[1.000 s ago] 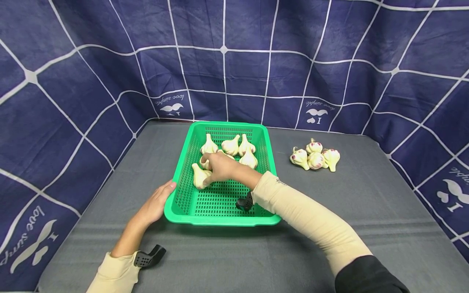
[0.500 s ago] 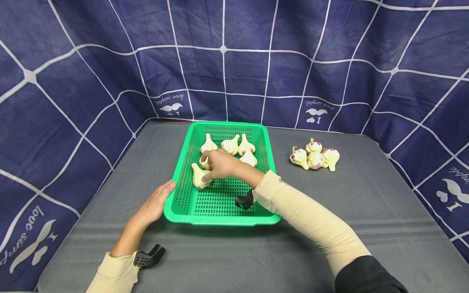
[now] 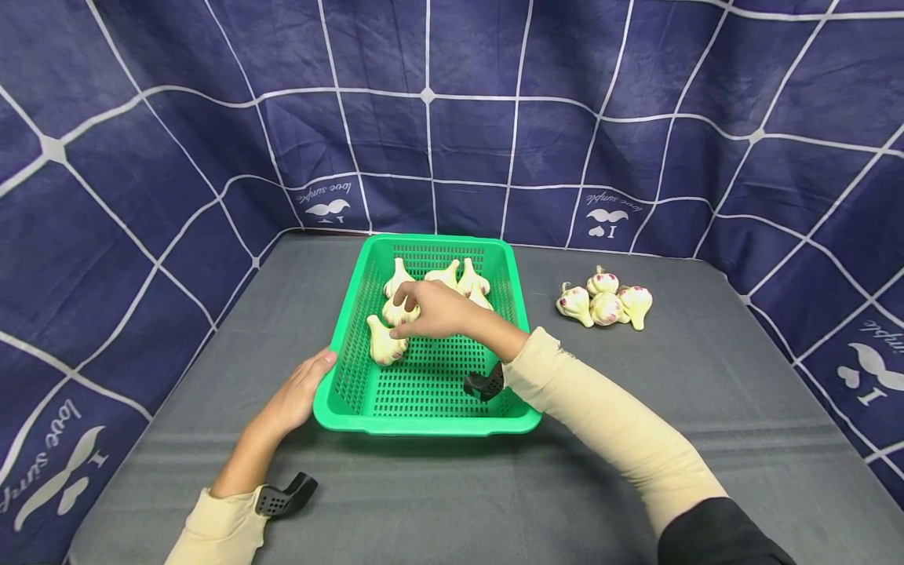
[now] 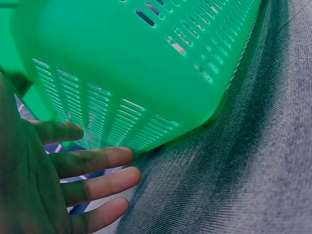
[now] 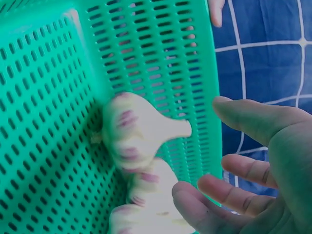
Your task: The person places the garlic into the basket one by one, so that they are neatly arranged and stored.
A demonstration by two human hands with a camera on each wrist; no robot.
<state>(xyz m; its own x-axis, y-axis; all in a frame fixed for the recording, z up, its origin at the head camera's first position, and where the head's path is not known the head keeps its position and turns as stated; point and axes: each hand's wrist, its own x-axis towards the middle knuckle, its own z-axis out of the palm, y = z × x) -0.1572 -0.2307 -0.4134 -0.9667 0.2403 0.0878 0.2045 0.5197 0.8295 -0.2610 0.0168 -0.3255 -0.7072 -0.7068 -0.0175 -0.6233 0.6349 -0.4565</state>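
My right hand [image 3: 439, 309] hovers inside the green plastic basket [image 3: 427, 426], above garlic bulbs. Its thumb and fingers are spread apart with nothing between them, as the right wrist view confirms. Nearest below the hand are a front-left garlic bulb [image 3: 384, 344] and a second bulb [image 3: 399, 311] just behind it. More garlic lies toward the far wall, partly hidden by the hand. At the basket's left side, my left hand [image 3: 293, 396] has its thumb side against the rim. In the left wrist view its fingers [image 4: 105, 183] extend straight alongside the slotted outer wall.
Several garlic bulbs [image 3: 606, 304] sit in a cluster on the grey tabletop [image 3: 636, 377], right of the basket. A blue curtain with white lines [image 3: 466, 141] rises behind and along both sides. Each wrist carries a black camera mount.
My right hand has lifted slightly and drawn back to the right from the bulbs, uncovering more of the second one. The left hand and the basket stay nearly still.
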